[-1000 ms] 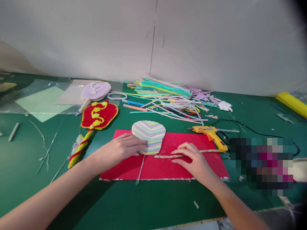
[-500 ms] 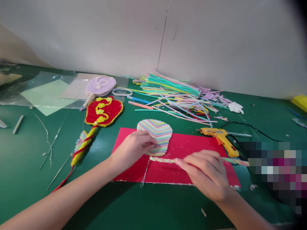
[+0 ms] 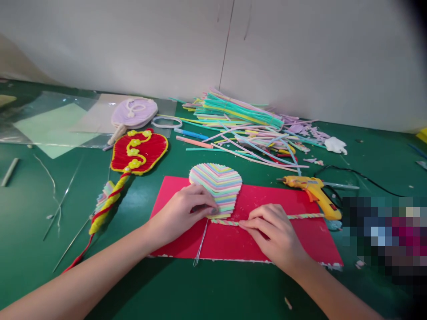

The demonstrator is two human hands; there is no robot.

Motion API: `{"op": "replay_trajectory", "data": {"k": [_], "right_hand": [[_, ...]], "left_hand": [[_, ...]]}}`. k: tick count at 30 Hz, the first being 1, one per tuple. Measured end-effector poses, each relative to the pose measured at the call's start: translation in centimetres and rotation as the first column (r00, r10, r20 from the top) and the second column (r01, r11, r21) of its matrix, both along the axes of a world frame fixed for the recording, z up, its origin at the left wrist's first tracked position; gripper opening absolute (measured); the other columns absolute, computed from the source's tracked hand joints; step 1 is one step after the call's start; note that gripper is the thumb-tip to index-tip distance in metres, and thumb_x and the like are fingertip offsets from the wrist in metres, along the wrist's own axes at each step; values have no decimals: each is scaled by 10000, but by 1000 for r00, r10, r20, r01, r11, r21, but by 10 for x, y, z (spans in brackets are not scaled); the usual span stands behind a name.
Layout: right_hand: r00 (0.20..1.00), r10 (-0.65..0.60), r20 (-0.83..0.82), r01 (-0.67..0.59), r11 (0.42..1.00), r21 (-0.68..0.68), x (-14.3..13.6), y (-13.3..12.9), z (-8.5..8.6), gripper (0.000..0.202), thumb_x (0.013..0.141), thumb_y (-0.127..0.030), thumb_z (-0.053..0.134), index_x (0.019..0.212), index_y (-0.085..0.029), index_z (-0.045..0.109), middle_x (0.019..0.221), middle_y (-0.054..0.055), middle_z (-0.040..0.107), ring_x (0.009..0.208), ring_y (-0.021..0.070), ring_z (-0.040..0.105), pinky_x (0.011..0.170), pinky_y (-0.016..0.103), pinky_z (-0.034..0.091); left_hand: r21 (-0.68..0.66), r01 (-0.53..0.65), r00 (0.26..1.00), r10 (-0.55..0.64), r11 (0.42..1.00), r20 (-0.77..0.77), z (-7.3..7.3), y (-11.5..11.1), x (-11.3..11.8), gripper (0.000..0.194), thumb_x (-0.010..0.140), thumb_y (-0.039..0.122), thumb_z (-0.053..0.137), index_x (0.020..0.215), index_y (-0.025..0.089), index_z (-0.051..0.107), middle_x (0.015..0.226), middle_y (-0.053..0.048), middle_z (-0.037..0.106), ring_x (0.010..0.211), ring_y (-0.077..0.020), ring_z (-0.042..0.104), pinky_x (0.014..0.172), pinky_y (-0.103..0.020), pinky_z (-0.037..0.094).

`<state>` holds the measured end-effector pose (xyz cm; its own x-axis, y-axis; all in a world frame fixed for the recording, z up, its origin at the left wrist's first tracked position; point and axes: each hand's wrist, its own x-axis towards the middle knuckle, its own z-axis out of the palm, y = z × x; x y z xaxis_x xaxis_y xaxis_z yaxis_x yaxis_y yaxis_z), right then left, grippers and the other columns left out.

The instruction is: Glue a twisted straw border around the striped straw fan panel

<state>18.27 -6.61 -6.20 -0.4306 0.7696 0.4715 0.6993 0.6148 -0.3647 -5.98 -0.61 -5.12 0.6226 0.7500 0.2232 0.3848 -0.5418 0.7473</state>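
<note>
A fan-shaped panel of pastel striped pipe cleaners [image 3: 220,182] lies at the back of a red board [image 3: 290,240]. My left hand [image 3: 185,213] rests over its lower left edge, thumb and fingers pinched together; what they hold is hidden. Just below the panel runs a twisted pastel pipe-cleaner rope [image 3: 303,216]. My right hand [image 3: 271,233] pinches this rope near its left end, and the rest passes behind the fingers toward the right. A thin looped wire [image 3: 201,244] hangs down from beside the rope's left end.
A yellow glue gun [image 3: 313,191] lies at the board's right corner. Behind are a bundle of pipe cleaners [image 3: 240,111] and loose stems. On the left lie a red-and-yellow fan [image 3: 142,153], a lilac fan [image 3: 135,112] and green paper [image 3: 55,131]. A pixelated patch covers the far right.
My right hand has moved slightly left, its fingers now drawn into a finer pinch on the rope. The rope's right part sits nearer the board. My left hand stays by the panel.
</note>
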Motion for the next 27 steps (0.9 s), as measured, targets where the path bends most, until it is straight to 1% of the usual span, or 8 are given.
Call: {"op": "replay_trajectory", "data": {"k": [6, 9, 14, 21, 27], "right_hand": [[999, -6, -40, 6, 1000, -5, -2, 1, 0, 77, 845, -111, 620, 802, -170, 642, 740, 32, 617, 717, 150, 535, 681, 319, 394], [999, -8, -44, 7, 1000, -16, -4, 2, 1, 83, 847, -117, 619, 791, -175, 637, 738, 31, 615, 710, 149, 533, 677, 319, 392], [999, -9, -51, 7, 1000, -28, -6, 2, 2, 94, 849, -123, 616, 780, -184, 632, 737, 24, 620, 707, 150, 534, 678, 324, 384], [999, -12, -49, 9, 998, -59, -5, 1, 2, 90, 832, -103, 625, 791, -183, 632, 751, 22, 621, 713, 147, 534, 684, 323, 379], [999, -7, -48, 5, 998, -59, -5, 0, 1, 89, 837, -100, 620, 798, -177, 639, 766, 24, 630, 728, 148, 545, 695, 325, 382]], "left_hand": [[-63, 17, 996, -22, 998, -83, 2, -4, 0, 94, 798, 189, 670, 883, 206, 705, 937, -36, 596, 889, -164, 564, 783, -282, 489], [-52, 13, 991, -20, 999, -133, 1, -6, 1, 120, 789, 201, 679, 905, 224, 695, 968, -30, 581, 925, -178, 541, 817, -310, 474], [20, 22, 983, -17, 1000, -185, 1, -9, 1, 122, 818, 174, 634, 919, 222, 681, 987, -30, 589, 929, -185, 539, 819, -323, 462], [205, 93, 964, -37, 974, -264, 3, -14, -1, 168, 883, 187, 562, 1014, 222, 660, 1013, -28, 632, 897, -184, 572, 800, -324, 462], [232, 110, 961, -43, 966, -273, 3, -13, -1, 176, 912, 204, 527, 1021, 223, 664, 1031, -24, 649, 902, -168, 582, 798, -285, 468]]}}
